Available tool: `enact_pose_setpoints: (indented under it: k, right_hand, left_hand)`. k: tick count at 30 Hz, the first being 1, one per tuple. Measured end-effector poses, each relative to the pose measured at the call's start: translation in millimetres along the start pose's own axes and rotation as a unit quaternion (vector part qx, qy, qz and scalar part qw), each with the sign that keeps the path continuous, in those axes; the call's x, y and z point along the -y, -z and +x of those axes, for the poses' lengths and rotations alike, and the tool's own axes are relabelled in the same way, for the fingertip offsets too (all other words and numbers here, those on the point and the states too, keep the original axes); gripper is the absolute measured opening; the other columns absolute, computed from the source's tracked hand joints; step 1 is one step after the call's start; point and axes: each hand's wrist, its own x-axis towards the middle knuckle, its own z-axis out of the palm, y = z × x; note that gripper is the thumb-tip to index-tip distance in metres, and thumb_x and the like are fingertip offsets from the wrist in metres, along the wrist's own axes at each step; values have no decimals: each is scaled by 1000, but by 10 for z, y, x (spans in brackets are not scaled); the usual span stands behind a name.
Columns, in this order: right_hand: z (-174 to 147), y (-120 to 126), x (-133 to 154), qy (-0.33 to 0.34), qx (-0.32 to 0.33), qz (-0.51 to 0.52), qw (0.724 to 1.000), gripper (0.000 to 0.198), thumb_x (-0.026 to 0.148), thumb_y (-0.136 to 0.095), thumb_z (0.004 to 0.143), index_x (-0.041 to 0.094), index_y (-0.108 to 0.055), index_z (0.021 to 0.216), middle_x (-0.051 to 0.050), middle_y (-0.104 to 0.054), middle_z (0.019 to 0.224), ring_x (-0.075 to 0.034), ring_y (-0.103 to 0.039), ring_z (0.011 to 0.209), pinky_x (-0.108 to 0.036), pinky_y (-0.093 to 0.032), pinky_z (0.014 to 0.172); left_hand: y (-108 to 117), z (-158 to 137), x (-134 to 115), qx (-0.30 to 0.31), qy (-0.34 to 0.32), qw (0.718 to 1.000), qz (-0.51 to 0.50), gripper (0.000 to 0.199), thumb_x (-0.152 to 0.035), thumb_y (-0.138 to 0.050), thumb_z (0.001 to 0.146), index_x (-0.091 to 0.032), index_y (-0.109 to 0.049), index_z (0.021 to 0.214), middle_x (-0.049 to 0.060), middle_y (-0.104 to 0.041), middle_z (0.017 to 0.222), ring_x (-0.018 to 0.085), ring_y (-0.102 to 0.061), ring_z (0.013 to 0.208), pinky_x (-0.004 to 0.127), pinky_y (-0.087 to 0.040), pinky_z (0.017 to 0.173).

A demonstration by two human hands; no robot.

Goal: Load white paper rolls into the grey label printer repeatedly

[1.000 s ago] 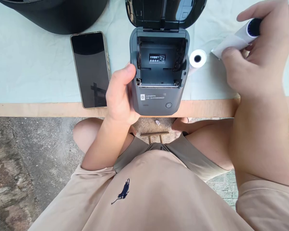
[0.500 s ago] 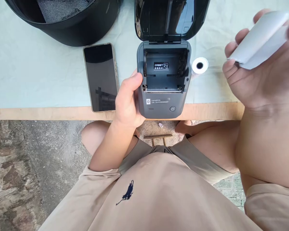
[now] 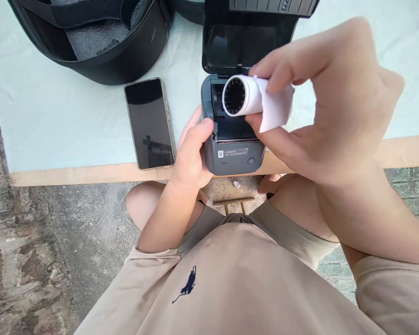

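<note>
A small grey label printer (image 3: 235,156) stands at the table's near edge with its black lid (image 3: 242,42) raised. My left hand (image 3: 192,151) grips the printer's left side, its thumb on the front left corner. Between the fingertips of my right hand (image 3: 335,102) is a white paper roll (image 3: 253,95), held above the open compartment. The roll's hollow core, with a dark ribbed inside, faces left, and a loose flap of paper hangs toward me. Roll and hand cover much of the compartment.
A black smartphone (image 3: 149,123) lies left of the printer. Behind it stands an open black zippered case (image 3: 115,60) with grey padding. A pale cloth (image 3: 38,121) covers the table, whose wooden edge (image 3: 91,177) runs in front of my knees.
My right hand has swung left with the paper roll, from the far right to over the printer, turning the roll's end leftward. The lid now shows tilted differently. My left hand keeps its grip.
</note>
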Motion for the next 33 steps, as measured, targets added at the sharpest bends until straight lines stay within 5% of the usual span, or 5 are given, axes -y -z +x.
enact_pose_setpoints:
  k: [9, 13, 20, 29, 33]
  right_hand:
    - [9, -121, 20, 53, -11, -234, 971, 10, 21, -43, 87, 19, -53, 86, 0, -68, 97, -22, -63, 91, -36, -45, 75]
    - [-6, -123, -12, 68, -27, -202, 977, 21, 28, -44, 90, 22, -61, 81, 4, -69, 100, -21, -61, 96, -37, -46, 82]
    - [-166, -224, -40, 170, -98, -163, 967, 5, 23, -57, 82, 24, -62, 82, 7, -69, 83, -14, -63, 79, -31, -42, 70]
    - [-250, -318, -154, 239, -109, -45, 964, 17, 22, -58, 80, 25, -59, 96, 1, -68, 97, -20, -63, 100, -38, -51, 78]
    - [-310, -275, -134, 170, -131, 15, 977, 21, 15, -56, 76, 22, -56, 97, -6, -59, 90, -16, -58, 81, -35, -52, 68]
  left_hand:
    - [-36, -22, 19, -7, -6, 1000, 23, 20, -38, -56, 82, -23, -59, 96, -1, -67, 88, 21, -65, 109, 31, -54, 86]
    - [-37, -25, 15, -16, 1, 1000, 13, 19, -40, -56, 81, -23, -57, 92, 0, -66, 83, 21, -67, 103, 32, -54, 87]
    - [23, 13, 65, 4, 2, 1000, -5, 23, -43, -54, 78, -25, -56, 91, 3, -66, 87, 24, -63, 106, 39, -53, 87]
    - [109, -2, 27, 5, 12, 995, 96, 41, -36, -69, 67, -27, -56, 104, 3, -68, 100, 29, -53, 122, 41, -50, 96]
    - [75, -33, -2, 7, -6, 996, 88, 37, -33, -66, 72, -24, -54, 106, 5, -67, 97, 30, -53, 124, 44, -50, 96]
